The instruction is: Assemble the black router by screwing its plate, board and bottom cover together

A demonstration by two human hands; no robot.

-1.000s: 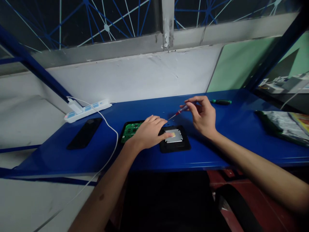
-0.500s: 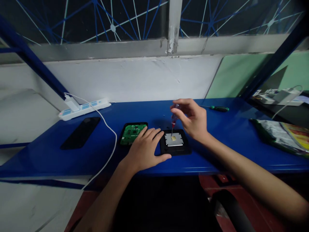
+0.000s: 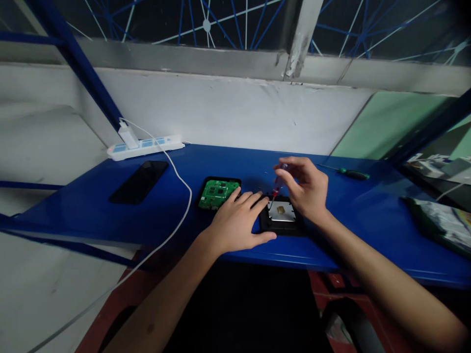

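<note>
My right hand grips a screwdriver with a clear handle and red collar, its shaft slanting down to the left. The tip is at the left edge of a silver metal plate with a tan square pad on it. This plate sits in a black plastic casing. My left hand lies with fingers spread, its fingertips at the casing's left edge and its thumb near the front left corner. Left of it, a green circuit board rests in another black shell, partly hidden by my fingers.
A green-handled screwdriver lies at the back right. At the left are a black phone and a white power strip with a plugged-in charger; its white cable hangs over the front edge. A plastic packet lies far right.
The screwdriver tip has moved from beside the tan pad to the plate's left edge, and the tool now leans more. The camera view has turned; my left hand stays by the casing.
</note>
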